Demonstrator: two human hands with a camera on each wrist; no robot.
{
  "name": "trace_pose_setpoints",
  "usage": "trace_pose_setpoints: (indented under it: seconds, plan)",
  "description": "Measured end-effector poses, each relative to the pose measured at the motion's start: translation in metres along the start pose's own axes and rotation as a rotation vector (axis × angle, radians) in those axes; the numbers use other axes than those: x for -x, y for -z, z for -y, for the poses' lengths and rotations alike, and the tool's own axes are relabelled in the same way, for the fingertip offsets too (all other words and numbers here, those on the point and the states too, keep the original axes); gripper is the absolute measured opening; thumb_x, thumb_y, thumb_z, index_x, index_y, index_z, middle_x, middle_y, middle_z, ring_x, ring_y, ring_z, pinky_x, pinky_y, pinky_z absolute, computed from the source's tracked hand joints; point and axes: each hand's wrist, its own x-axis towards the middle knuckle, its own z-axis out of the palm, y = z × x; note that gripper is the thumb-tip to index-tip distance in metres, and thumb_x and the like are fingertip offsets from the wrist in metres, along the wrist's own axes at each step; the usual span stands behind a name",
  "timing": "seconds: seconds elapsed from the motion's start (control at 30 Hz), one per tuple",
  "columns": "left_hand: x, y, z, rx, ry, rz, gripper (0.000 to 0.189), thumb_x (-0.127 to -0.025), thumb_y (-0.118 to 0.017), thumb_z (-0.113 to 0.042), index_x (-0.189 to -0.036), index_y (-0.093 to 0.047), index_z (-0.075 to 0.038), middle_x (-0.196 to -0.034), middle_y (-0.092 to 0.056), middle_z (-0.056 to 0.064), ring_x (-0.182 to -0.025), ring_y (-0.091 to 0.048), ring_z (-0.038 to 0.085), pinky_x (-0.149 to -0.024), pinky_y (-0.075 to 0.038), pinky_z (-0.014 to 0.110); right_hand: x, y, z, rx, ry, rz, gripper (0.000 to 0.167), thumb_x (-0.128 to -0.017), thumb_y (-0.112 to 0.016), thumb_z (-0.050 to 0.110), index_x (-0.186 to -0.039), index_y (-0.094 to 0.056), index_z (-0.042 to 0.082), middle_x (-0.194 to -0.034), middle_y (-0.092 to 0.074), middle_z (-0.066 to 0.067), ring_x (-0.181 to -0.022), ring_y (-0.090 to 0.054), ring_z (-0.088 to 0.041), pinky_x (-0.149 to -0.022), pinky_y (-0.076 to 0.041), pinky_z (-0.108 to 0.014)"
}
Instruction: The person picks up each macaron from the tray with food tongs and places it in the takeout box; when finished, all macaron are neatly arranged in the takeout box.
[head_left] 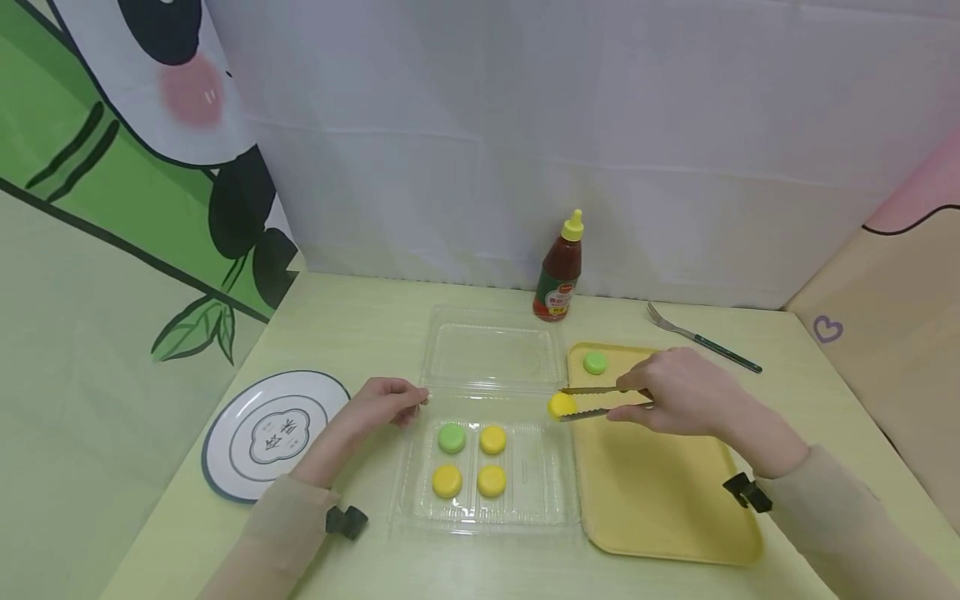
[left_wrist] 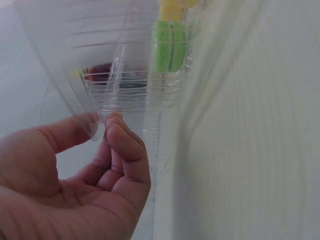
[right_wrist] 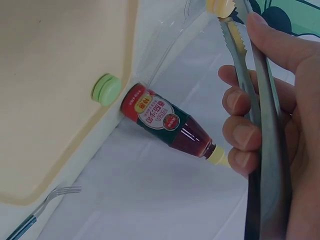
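Observation:
My left hand point(head_left: 381, 405) pinches the left rim of a clear plastic container point(head_left: 540, 467) between thumb and fingertips; its hinged lid point(head_left: 491, 350) lies open behind. Inside sit one green macaron point(head_left: 452, 437) and three yellow macarons point(head_left: 492, 481), in the left and middle columns. My right hand point(head_left: 678, 392) grips metal tongs point(right_wrist: 270, 150), thumb on one arm and fingers curled round the other. Between the toothed tips is another yellow macaron point(head_left: 562, 406), over the gap where the container's right side meets the yellow tray point(head_left: 660, 500).
Another green macaron point(head_left: 595, 362) sits at the tray's back left corner. A ketchup bottle point(head_left: 559, 275) stands by the back wall. Behind the tray lies a fork point(head_left: 705, 340). At the left, a white plate point(head_left: 232, 433) is partly covered by my left forearm.

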Motion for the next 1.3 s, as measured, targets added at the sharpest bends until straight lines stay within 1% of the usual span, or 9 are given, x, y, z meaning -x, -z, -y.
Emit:
trace_pose_setpoints:
  seconds: [0.17, 0.37, 0.53, 0.77, 1.0, 1.2, 1.3]
  plan:
    - [0.000, 0.000, 0.001, 0.002, -0.002, 0.001, 0.030, -0.100, -0.061, -0.021, -0.099, -0.066, 0.008, -0.075, -0.059, 0.004, -0.068, -0.055, 0.015, -0.069, -0.050, 0.030, -0.006, -0.003, 0.006, -0.018, -0.001, 0.034, 0.056, -0.085, -0.078, 0.041, -0.061, -0.031, 0.023, -0.060, -0.015, 0.016, -0.053, -0.016, 0.003, -0.050, -0.016, -0.021]
    - [0.001, 0.000, -0.001, 0.010, -0.001, 0.001, 0.029, -0.099, -0.062, -0.021, -0.100, -0.067, 0.008, -0.075, -0.060, 0.003, -0.068, -0.055, 0.014, -0.068, -0.049, 0.027, -0.009, -0.011, 0.009, 0.003, -0.012, 0.048, 0.055, -0.084, -0.078, 0.045, -0.060, -0.032, 0.023, -0.059, -0.016, 0.015, -0.053, -0.016, 0.002, -0.050, -0.014, -0.022]
    - [0.000, 0.000, 0.000, 0.009, 0.008, -0.006, 0.028, -0.098, -0.062, -0.020, -0.099, -0.067, 0.008, -0.074, -0.059, 0.004, -0.068, -0.055, 0.014, -0.067, -0.050, 0.026, -0.012, -0.017, 0.010, -0.010, -0.010, 0.070, 0.055, -0.085, -0.076, 0.046, -0.061, -0.032, 0.024, -0.059, -0.017, 0.014, -0.053, -0.016, 0.001, -0.051, -0.015, -0.022]
    - [-0.002, 0.000, 0.001, -0.003, -0.005, -0.005, 0.027, -0.098, -0.062, -0.020, -0.099, -0.067, 0.007, -0.074, -0.059, 0.003, -0.068, -0.055, 0.014, -0.068, -0.049, 0.027, -0.016, -0.023, 0.014, -0.041, -0.024, 0.101, 0.051, -0.085, -0.077, 0.045, -0.060, -0.038, 0.023, -0.058, -0.019, 0.015, -0.052, -0.020, 0.000, -0.050, -0.018, -0.022]
    - [-0.002, 0.001, 0.002, 0.001, -0.008, -0.003, 0.027, -0.098, -0.062, -0.020, -0.098, -0.067, 0.007, -0.073, -0.059, 0.003, -0.068, -0.055, 0.015, -0.069, -0.050, 0.028, -0.017, -0.028, 0.016, -0.058, -0.015, 0.126, 0.046, -0.085, -0.078, 0.043, -0.062, -0.043, 0.024, -0.055, -0.027, 0.016, -0.051, -0.027, 0.002, -0.049, -0.023, -0.021]
    - [-0.002, 0.001, 0.002, 0.010, -0.004, -0.003, 0.027, -0.098, -0.063, -0.020, -0.099, -0.067, 0.006, -0.074, -0.059, 0.003, -0.069, -0.055, 0.015, -0.069, -0.050, 0.028, -0.020, -0.031, 0.017, -0.065, -0.014, 0.144, 0.044, -0.084, -0.078, 0.043, -0.062, -0.045, 0.024, -0.055, -0.027, 0.016, -0.050, -0.028, 0.001, -0.048, -0.022, -0.021]
    - [-0.003, 0.001, 0.003, 0.013, -0.001, -0.001, 0.027, -0.098, -0.063, -0.020, -0.099, -0.068, 0.007, -0.074, -0.059, 0.003, -0.068, -0.055, 0.014, -0.069, -0.050, 0.027, -0.021, -0.033, 0.018, -0.054, -0.006, 0.150, 0.047, -0.084, -0.078, 0.044, -0.061, -0.042, 0.024, -0.056, -0.023, 0.016, -0.051, -0.024, 0.001, -0.049, -0.020, -0.022]
